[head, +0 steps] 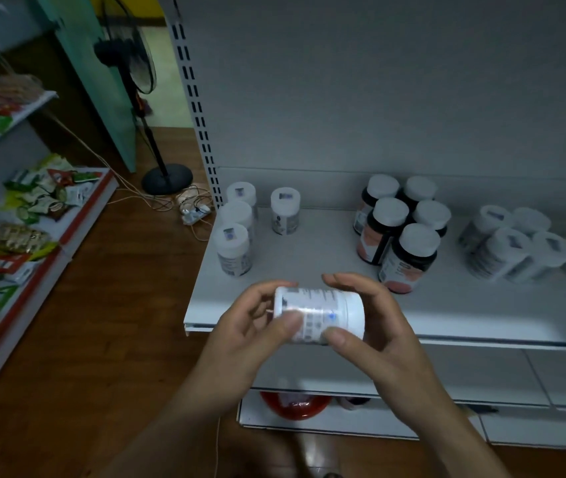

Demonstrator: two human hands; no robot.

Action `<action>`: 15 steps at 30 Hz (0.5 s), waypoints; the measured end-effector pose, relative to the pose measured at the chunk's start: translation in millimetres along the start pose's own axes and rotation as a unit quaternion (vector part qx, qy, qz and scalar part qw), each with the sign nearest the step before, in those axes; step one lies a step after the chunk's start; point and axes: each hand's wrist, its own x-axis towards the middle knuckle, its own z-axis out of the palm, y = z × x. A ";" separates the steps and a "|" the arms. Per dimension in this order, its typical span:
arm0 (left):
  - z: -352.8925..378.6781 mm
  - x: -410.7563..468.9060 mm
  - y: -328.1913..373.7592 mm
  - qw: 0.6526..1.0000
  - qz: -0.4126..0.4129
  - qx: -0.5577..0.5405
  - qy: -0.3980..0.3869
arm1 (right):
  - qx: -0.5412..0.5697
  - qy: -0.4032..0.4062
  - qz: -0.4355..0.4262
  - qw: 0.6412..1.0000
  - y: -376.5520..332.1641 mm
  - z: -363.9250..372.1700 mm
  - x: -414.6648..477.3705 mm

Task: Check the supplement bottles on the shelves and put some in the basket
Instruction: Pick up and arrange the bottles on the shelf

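A white supplement bottle lies on its side between my hands, in front of the white shelf. My left hand grips its base end, thumb on the label. My right hand grips the cap end, thumb underneath and fingers curled over the top. On the shelf stand several white bottles at the left, one more white bottle beside them, several dark bottles with white caps in the middle and several white bottles at the right. No basket is in view.
A lower shelf holds a red round item. Left of the aisle, shelves carry snack packets. A standing fan and a power strip with cables sit on the wooden floor.
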 end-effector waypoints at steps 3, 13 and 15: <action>-0.8 1.6 -7.2 1.000 -0.015 0.009 0.024 | 0.014 0.018 0.001 1.000 0.4 5.2 2.6; -21.4 1.2 -16.9 0.999 -0.015 -0.026 0.016 | -0.008 0.043 -0.008 0.999 5.9 28.9 2.0; -26.9 -1.2 -18.2 0.999 -0.016 -0.028 -0.008 | 0.008 0.074 0.005 0.997 6.5 36.1 2.0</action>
